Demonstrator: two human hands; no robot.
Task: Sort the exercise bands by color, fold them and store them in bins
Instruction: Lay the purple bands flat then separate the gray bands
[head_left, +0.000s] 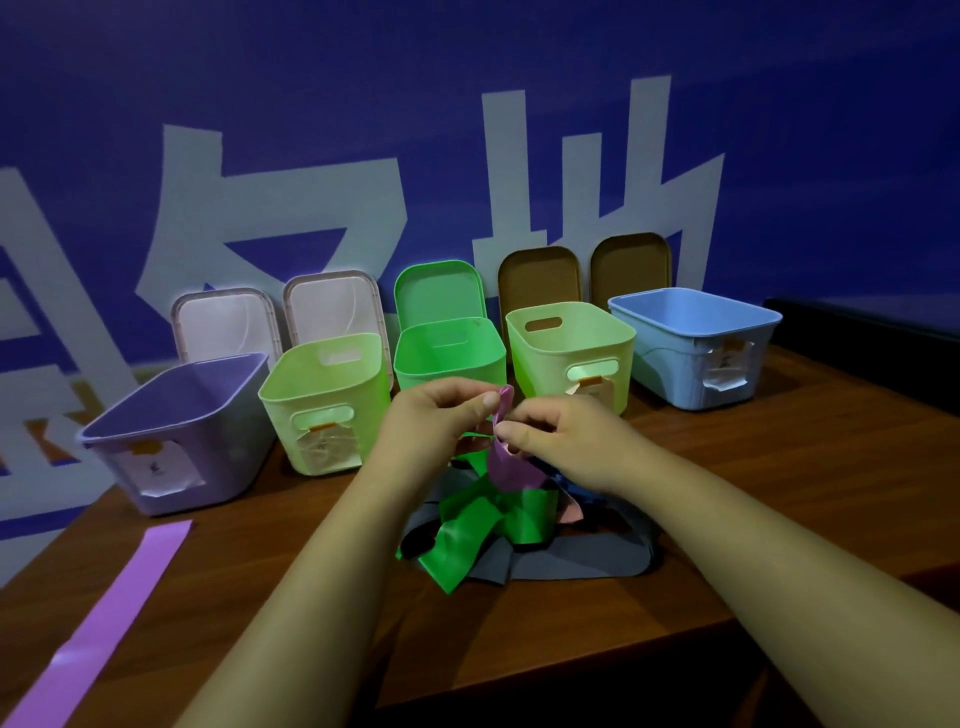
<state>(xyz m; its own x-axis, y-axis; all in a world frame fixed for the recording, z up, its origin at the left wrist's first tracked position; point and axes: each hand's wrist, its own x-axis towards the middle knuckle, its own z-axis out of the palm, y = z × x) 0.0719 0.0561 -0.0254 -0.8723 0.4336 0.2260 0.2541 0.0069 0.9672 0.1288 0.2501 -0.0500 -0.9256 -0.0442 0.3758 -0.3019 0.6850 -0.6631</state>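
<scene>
A tangled pile of exercise bands lies mid-table: a green band (470, 525), grey bands (576, 558) beneath, a dark blue one partly hidden. Above the pile, my left hand (441, 421) and my right hand (558, 441) both pinch a purple band (506, 465) that hangs down into the heap. A second purple band (111, 618) lies flat and stretched out at the table's left front. Five open bins stand in a row behind: purple (171, 415), light green (322, 395), green (449, 353), light green (569, 348), blue (693, 338).
Lids lean against the blue wall behind the bins: two pale pink (332, 306), one green (439, 288), two brown (540, 275). The wooden table (779, 493) ends near the front right, with a dark ledge (872, 327) at far right.
</scene>
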